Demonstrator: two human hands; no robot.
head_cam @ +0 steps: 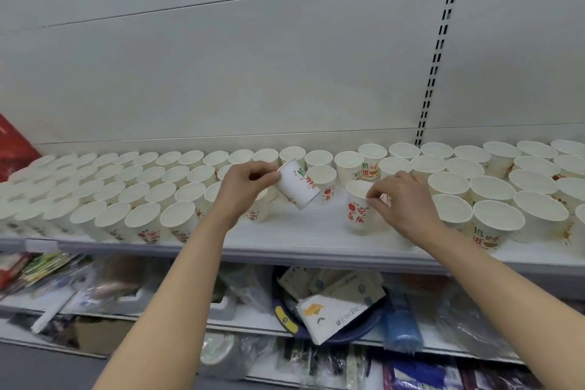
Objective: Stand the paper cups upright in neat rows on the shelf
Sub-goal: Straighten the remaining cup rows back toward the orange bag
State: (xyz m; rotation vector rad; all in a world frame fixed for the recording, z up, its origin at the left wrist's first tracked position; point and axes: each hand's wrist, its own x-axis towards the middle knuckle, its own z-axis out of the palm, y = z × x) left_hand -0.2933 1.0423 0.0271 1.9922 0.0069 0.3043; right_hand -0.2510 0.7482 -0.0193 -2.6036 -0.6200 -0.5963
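Observation:
Several white paper cups with red and green print stand upright in rows on the white shelf [304, 241], left and right of a gap in the middle. My left hand [245, 184] holds a tilted cup [299, 184] above that gap, its bottom pointing down and to the right. My right hand [402, 196] pinches the rim of an upright cup [359, 209] that stands on the shelf near the front of the gap.
A white back panel with a slotted upright [438, 51] rises behind the cups. A red package [14, 149] sits at the far left. Lower shelves hold plastic-wrapped goods, a blue basin with paper packets [332, 304] and a blue roll [400, 326].

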